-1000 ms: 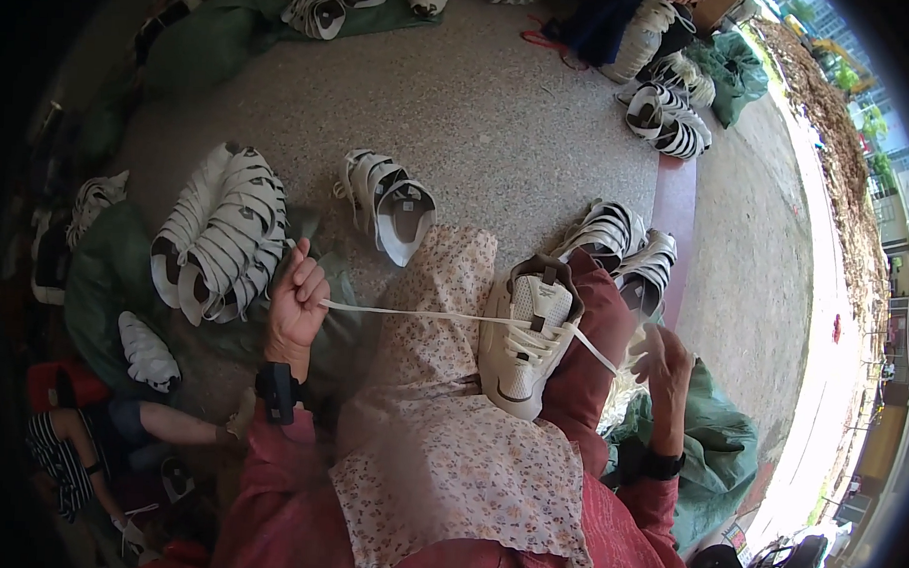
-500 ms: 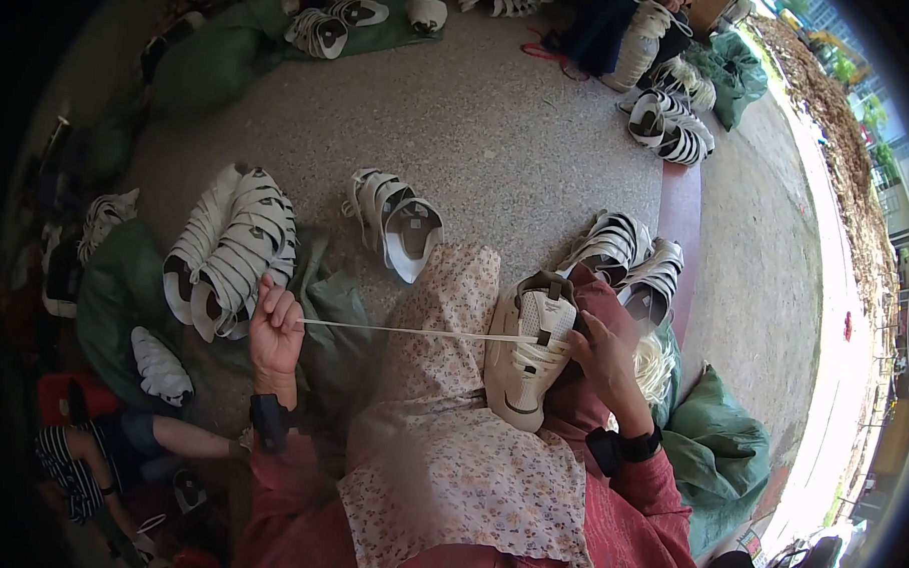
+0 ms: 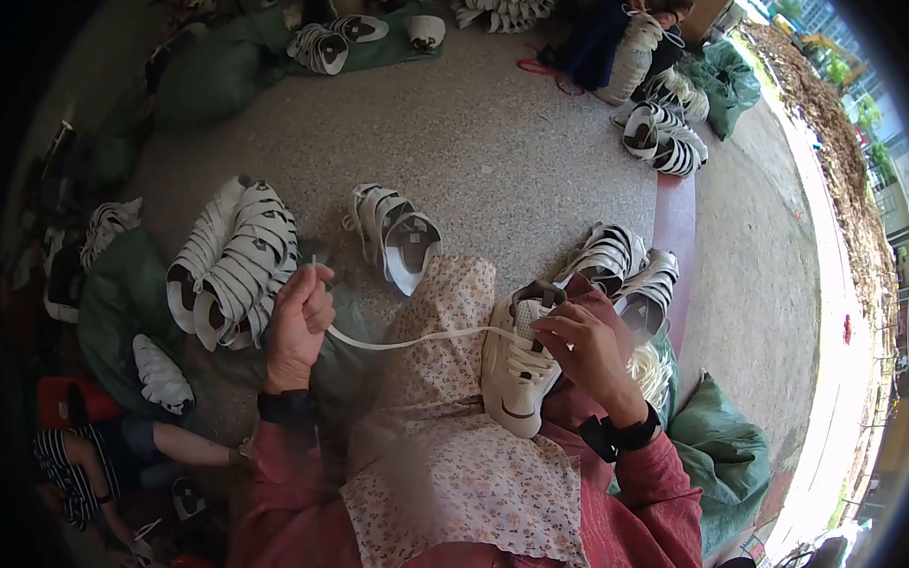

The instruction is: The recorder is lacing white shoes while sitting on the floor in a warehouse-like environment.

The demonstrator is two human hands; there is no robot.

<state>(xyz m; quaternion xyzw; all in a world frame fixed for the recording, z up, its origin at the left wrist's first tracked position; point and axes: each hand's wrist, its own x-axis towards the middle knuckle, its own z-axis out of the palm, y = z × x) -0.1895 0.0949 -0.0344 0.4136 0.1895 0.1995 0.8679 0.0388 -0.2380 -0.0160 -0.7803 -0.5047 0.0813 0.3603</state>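
A cream shoe [image 3: 514, 394] rests upright on my lap with its toe toward me, over the floral cloth [image 3: 467, 485]. From its eyelets a cream shoelace [image 3: 380, 346] runs left in a slack, sagging curve. My left hand [image 3: 303, 319] is closed round the far end of that lace, a short tip sticking up above the fist. At the shoe's upper right, my right hand [image 3: 590, 357] has its fingertips pinched together where the lace meets the eyelets. The fingers partly cover the shoe's opening and tongue.
Nested stacks of white shoe uppers [image 3: 240, 262] stand on the floor ahead, with a smaller stack [image 3: 391, 237] beside them. More uppers [image 3: 616, 258] and a bundle of laces [image 3: 652, 373] lie right. Green sacks [image 3: 719, 448] flank me. Another person [image 3: 98, 462] is at lower left.
The lace was stretched straight and now hangs slack. My left hand has moved right, toward the shoe. My right hand has shifted from the shoe's side onto its lacing.
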